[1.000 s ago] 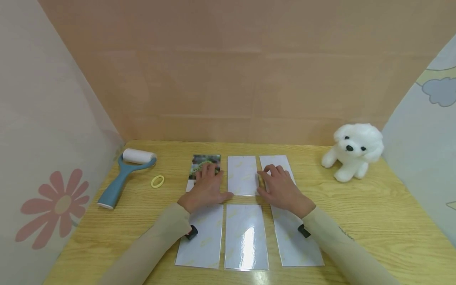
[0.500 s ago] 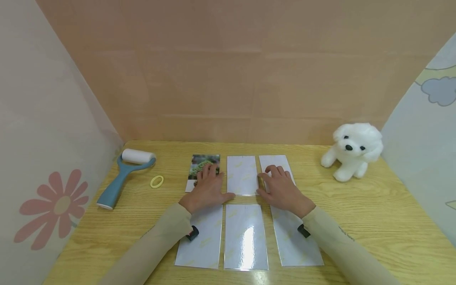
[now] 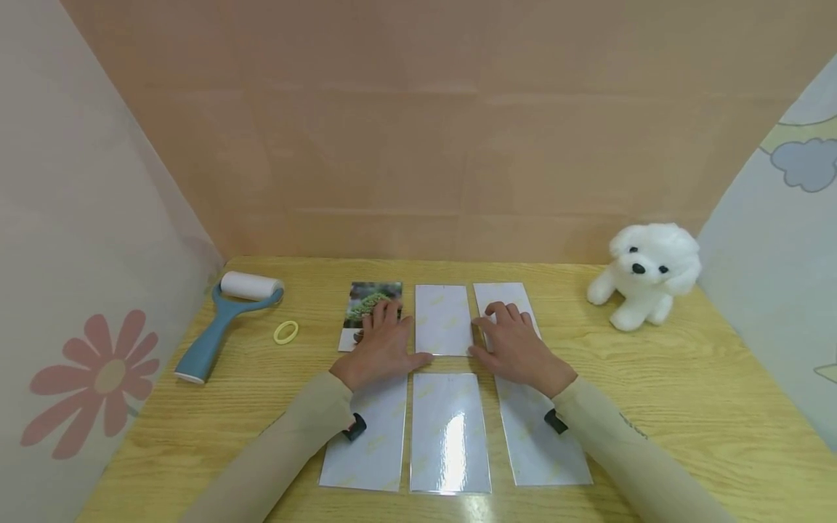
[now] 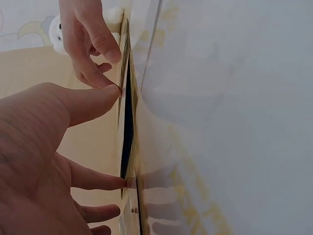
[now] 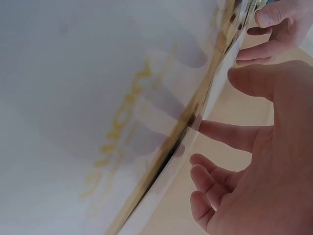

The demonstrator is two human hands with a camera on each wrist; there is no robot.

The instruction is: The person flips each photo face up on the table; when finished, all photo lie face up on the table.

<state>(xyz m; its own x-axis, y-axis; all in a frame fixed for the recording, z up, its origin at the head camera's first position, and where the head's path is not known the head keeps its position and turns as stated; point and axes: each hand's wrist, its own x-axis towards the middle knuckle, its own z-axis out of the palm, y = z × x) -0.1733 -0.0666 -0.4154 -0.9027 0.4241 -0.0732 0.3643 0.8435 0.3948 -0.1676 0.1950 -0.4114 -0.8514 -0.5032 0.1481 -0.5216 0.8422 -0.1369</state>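
Both hands lie low at the back row of photo cards. In the head view, my left hand (image 3: 379,349) spreads over a picture card (image 3: 373,298) with green foliage, its thumb at the near left corner of a face-down photo card (image 3: 442,319). My right hand (image 3: 516,345) is at that card's right edge, partly over another white-backed card (image 3: 506,290). The left wrist view has my left thumb (image 4: 105,98) and index finger apart along a card edge with a dark gap below it. In the right wrist view, my right index finger (image 5: 227,133) touches an edge.
Three white-backed cards make up the front row: left (image 3: 366,450), middle (image 3: 447,436) and right (image 3: 549,450). To the left lie a blue-handled lint roller (image 3: 222,319) and a yellow ring (image 3: 285,333). A white plush dog (image 3: 647,276) sits at back right.
My left hand has shifted slightly right, its thumb closer over the middle card's near corner. The right hand stays almost in place. The cards hold their positions while the head view tilts slightly.
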